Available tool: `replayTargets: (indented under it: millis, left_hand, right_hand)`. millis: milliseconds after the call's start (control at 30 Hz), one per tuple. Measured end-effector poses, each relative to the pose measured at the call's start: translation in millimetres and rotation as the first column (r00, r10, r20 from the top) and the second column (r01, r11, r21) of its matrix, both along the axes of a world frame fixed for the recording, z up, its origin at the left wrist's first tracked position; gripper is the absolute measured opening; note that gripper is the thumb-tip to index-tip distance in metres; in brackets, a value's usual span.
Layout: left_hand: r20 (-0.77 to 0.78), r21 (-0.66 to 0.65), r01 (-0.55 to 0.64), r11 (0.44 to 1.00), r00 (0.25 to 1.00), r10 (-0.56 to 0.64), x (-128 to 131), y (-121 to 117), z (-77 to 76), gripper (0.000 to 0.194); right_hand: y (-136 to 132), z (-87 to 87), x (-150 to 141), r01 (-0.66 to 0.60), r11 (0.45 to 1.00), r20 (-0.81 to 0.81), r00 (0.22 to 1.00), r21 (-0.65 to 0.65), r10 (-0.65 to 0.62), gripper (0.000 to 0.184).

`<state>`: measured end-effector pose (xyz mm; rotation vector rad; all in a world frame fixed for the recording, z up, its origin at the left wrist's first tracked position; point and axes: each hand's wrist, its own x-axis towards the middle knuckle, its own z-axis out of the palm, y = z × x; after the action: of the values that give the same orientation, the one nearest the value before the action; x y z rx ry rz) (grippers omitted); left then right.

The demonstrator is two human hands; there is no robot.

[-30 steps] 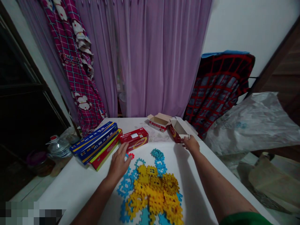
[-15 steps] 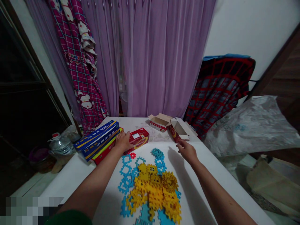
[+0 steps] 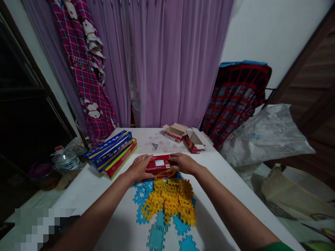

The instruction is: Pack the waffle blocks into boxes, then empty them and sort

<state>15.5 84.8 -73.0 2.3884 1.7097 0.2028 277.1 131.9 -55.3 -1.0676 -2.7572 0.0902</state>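
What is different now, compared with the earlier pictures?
The closed red box moved nearer and rightward, away from the blue boxes. The right hand left the open boxes' side; it and the left hand now grip its ends. The yellow pieces and open boxes stayed.

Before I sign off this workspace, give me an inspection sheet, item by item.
Surface: white table, with a faint pattern towards the far end.
Things at hand: closed red box, behind a pile of yellow pieces and blue pieces.
Clutter: two open boxes at the far end; blue boxes beside a red-and-yellow box on the left; small dark item, too small to name.
Hands: left hand and right hand, fingers on opposite ends of the red box.
Cables: nothing seen.
Surroundings: purple curtain behind, clear plastic sheeting on the right.
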Motion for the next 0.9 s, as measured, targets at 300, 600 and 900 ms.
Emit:
replayTargets:
  millis: [300, 600, 900]
  left_hand:
    - [-0.087, -0.076, -0.019, 0.997, 0.996, 0.012, 3.9, -6.1, 2.3, 0.073]
    - [-0.269, -0.031, -0.028, 0.999, 0.963, 0.018, 22.8, -0.7, 31.4, 0.059]
    - [-0.241, 0.084, 0.054, 0.995, 0.970, -0.032, 14.3, 0.4, 19.5, 0.050]
  right_hand:
    - [6.4, 18.8, -12.3, -0.070, 0.991, 0.246, 0.965, -0.112, 0.095, 0.056]
    - [12.6, 25.3, -16.4, -0.077, 0.992, 0.352, 0.930, -0.098, 0.107, 0.054]
    - [7.8, 19.5, -21.1, -0.068, 0.997, 0.397, 0.914, -0.044, 0.080, 0.050]
